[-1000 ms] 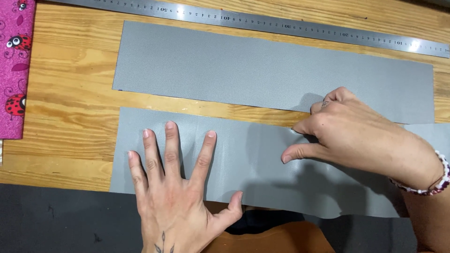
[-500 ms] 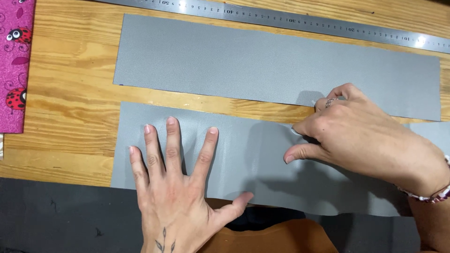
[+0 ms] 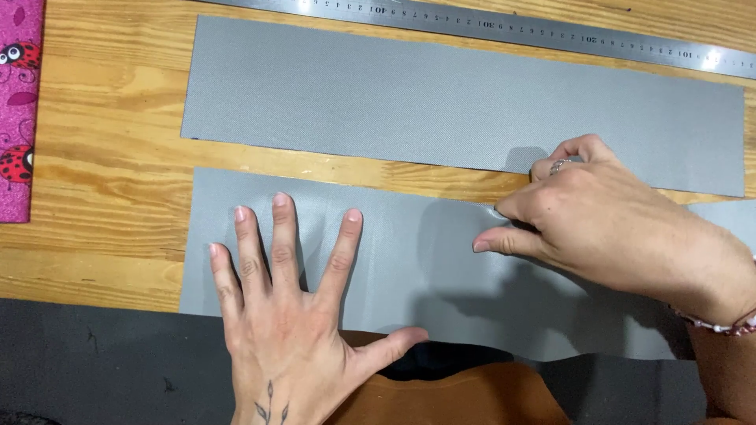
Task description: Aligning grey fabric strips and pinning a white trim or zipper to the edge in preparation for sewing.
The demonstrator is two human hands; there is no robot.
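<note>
Two long grey fabric strips lie on a wooden table [image 3: 110, 181]. My left hand [image 3: 291, 315] presses flat, fingers spread, on the left part of the near grey strip [image 3: 417, 275]. My right hand [image 3: 606, 228] rests on the same strip further right, its fingers curled and pinching the strip's upper edge. The far grey strip [image 3: 441, 94] lies parallel above, untouched. A ring shows on one finger of my right hand and a beaded bracelet on its wrist.
A long steel ruler [image 3: 504, 35] runs along the far edge of the far strip. A pink patterned cloth [image 3: 20, 102] with ladybirds lies at the left edge. Dark material [image 3: 94, 370] and a brown leather piece [image 3: 472, 397] lie at the near edge.
My right hand has slid slightly along the near strip's upper edge. My left hand stays pressed flat in the same place. The view has shifted a little.
</note>
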